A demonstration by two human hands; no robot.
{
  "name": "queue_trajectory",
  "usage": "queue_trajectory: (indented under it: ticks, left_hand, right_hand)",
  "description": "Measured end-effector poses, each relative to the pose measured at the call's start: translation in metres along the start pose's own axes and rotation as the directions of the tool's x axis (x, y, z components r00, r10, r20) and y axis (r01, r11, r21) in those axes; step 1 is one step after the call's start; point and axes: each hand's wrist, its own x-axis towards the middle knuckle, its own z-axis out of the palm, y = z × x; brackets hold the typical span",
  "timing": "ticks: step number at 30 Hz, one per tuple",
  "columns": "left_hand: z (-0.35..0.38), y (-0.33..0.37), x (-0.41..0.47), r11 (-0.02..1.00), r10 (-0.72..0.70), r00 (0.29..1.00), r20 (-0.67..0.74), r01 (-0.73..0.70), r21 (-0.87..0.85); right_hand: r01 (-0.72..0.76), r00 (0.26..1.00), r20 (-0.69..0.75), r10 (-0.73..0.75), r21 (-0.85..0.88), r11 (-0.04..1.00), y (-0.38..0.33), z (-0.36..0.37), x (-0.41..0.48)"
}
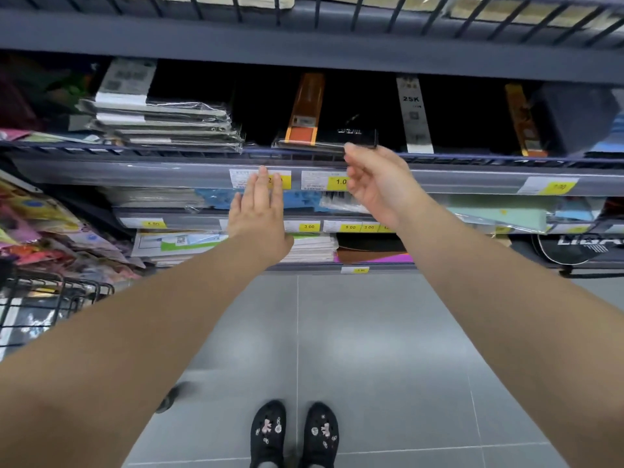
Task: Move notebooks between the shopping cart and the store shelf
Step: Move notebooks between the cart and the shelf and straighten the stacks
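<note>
A black notebook with an orange band (326, 135) lies flat at the front edge of the grey store shelf (135, 170). My right hand (376, 184) is just in front of it, fingers loosely curled, thumb tip near the notebook's front edge, nothing in its grasp. My left hand (260, 214) is held out flat with fingers apart, below the shelf lip in front of the price tags, empty. A stack of wrapped notebooks (162, 125) sits on the same shelf to the left. The shopping cart (50, 298) shows at the left edge, with a wrapped item inside.
More black notebooks with white and orange bands (413, 116) stand further right on the shelf. Lower shelves hold blue, green and white stationery (304, 246). Colourful packets (40, 231) hang at left. Grey tiled floor and my black shoes (293, 434) are below.
</note>
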Motion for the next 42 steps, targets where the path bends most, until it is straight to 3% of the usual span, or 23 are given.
queue_trajectory:
  ticks: [2, 6, 9, 15, 19, 22, 27, 35, 42]
  left_hand:
    - [0.000, 0.001, 0.000, 1.000, -0.003, 1.000, 0.001, 0.003, 0.004]
    - [-0.001, 0.001, 0.001, 1.000, -0.006, 1.000, 0.011, 0.006, -0.002]
    - [0.001, 0.000, 0.001, 1.000, -0.008, 1.000, 0.012, 0.008, -0.009]
    - [-0.013, -0.003, -0.006, 0.996, 0.018, 1.000, 0.025, -0.015, -0.088]
    - [-0.030, -0.016, -0.039, 0.992, 0.004, 0.989, 0.148, 0.015, -0.127]
    - [-0.042, -0.032, -0.087, 0.985, -0.027, 0.984, 0.178, 0.057, -0.163]
    - [-0.049, -0.068, -0.179, 0.955, -0.174, 0.973, 0.152, 0.204, -0.214]
    - [-0.036, -0.130, -0.306, 0.840, -0.388, 0.908, 0.157, 0.419, -0.345]
    - [-0.025, -0.218, -0.380, 0.803, -0.498, 0.867, 0.010, 0.465, -0.374]
  right_hand:
    - [0.048, 0.997, -0.050, -0.050, -0.029, 0.998, 0.003, 0.002, 0.004]
    - [0.114, 0.950, -0.247, -0.188, -0.287, 0.951, 0.009, 0.008, 0.014]
    - [0.134, 0.934, -0.284, -0.218, -0.287, 0.948, 0.015, 0.008, 0.017]
    - [0.072, 0.973, -0.158, -0.166, -0.478, 0.875, 0.031, 0.011, -0.003]
    - [-0.041, 0.998, 0.002, 0.057, -0.690, 0.723, 0.037, 0.017, -0.038]
    - [-0.032, 0.980, 0.103, 0.167, -0.755, 0.655, 0.037, 0.026, -0.075]
    - [0.164, 0.941, 0.270, 0.203, -0.890, 0.426, 0.038, 0.060, -0.130]
    - [0.380, 0.873, 0.433, 0.222, -0.892, 0.245, 0.072, 0.137, -0.200]
    - [0.550, 0.821, 0.554, 0.139, -0.832, 0.066, 0.115, 0.220, -0.249]
